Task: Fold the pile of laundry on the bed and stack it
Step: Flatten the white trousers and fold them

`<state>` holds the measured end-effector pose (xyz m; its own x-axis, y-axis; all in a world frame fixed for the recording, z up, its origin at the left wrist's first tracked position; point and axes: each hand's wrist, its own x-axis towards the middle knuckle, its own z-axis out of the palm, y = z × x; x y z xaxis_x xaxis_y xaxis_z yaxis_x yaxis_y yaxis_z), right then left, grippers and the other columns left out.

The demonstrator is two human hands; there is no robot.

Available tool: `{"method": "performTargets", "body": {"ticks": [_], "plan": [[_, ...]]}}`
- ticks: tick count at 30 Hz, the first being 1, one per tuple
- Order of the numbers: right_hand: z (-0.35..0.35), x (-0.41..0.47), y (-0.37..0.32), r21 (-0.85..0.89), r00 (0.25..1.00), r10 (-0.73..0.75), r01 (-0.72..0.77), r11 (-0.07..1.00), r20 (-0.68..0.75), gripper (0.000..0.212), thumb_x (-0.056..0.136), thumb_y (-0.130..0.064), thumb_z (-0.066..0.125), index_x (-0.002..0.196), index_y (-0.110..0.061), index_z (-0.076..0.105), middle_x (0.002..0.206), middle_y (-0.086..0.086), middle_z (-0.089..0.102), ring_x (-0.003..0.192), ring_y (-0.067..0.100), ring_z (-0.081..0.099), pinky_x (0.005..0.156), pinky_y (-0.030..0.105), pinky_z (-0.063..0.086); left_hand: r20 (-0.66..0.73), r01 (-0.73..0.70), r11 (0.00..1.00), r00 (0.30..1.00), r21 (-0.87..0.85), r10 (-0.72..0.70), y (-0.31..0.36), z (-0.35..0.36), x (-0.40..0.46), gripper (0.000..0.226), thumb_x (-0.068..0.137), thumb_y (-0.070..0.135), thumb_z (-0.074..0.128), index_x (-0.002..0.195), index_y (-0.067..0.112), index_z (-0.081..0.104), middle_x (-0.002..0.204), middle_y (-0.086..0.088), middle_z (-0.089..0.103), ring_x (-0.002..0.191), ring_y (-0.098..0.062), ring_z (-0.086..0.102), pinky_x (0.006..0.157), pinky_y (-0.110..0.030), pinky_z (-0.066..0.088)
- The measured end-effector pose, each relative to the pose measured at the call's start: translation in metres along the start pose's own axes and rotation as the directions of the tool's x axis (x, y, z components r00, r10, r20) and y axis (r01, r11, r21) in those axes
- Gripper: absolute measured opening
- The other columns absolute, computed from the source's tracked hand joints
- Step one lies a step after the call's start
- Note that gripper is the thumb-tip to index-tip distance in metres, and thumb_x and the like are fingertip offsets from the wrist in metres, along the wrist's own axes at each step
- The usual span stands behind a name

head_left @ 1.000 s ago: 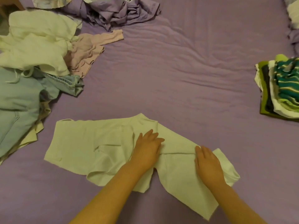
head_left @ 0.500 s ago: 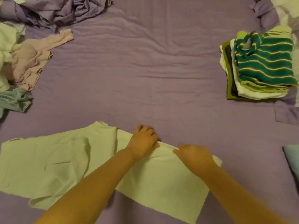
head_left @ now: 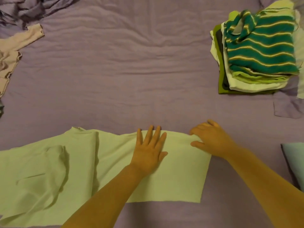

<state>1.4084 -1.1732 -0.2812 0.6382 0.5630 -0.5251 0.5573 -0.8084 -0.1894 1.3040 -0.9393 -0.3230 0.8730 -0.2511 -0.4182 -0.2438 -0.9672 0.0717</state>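
Lying flat across the near part of the bed (head_left: 131, 66), the pale green garment (head_left: 102, 162) runs with its long axis left to right in front of me. Left hand (head_left: 148, 150) rests palm down on its right half, fingers straight and spread, pressing, holding nothing. Right hand (head_left: 212, 140) sits at the far right corner, thumb and curled fingers pinching a small bunched fold of the cloth. Both hands are at the right end; the left end lies well apart from either. Folded stack (head_left: 256, 60) sits far right, nearer the right hand. My judgement: next fold carries the right end leftward over the pressed line, with the left hand as anchor. Unfolded pink garment (head_left: 14, 46) waits at far left.
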Motion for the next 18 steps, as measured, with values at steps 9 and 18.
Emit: {"method": "performTargets", "body": {"ticks": [9, 18], "plan": [[-0.029, -0.046, 0.048, 0.352, 0.960, 0.007, -0.109, 0.930, 0.279, 0.018, 0.088, -0.037, 0.062, 0.101, -0.025, 0.066, 0.118, -0.010, 0.050, 0.099, 0.009, 0.051, 0.088, 0.029, 0.044, -0.258, -0.030, 0.967, 0.965, -0.254, -0.038, 0.007, -0.039, 0.027, 0.022, 0.085, 0.021, 0.069, 0.101, 0.008, 0.073, 0.104, -0.010, 0.069, 0.115, -0.033, 0.058, 0.108, -0.061, 0.023], [-0.008, -0.075, 0.085, 0.667, 0.976, 0.159, -0.216, 0.713, 0.147, 0.014, 0.083, -0.032, 0.070, 0.090, -0.026, 0.060, 0.091, -0.002, 0.061, 0.087, 0.022, 0.057, 0.074, 0.033, 0.046, -0.198, 0.151, 0.925, 0.953, -0.347, -0.230, 0.038, -0.032, 0.041, 0.028, 0.081, 0.028, 0.074, 0.097, 0.005, 0.071, 0.117, -0.019, 0.059, 0.120, -0.041, 0.050, 0.106, -0.062, 0.024]]}}
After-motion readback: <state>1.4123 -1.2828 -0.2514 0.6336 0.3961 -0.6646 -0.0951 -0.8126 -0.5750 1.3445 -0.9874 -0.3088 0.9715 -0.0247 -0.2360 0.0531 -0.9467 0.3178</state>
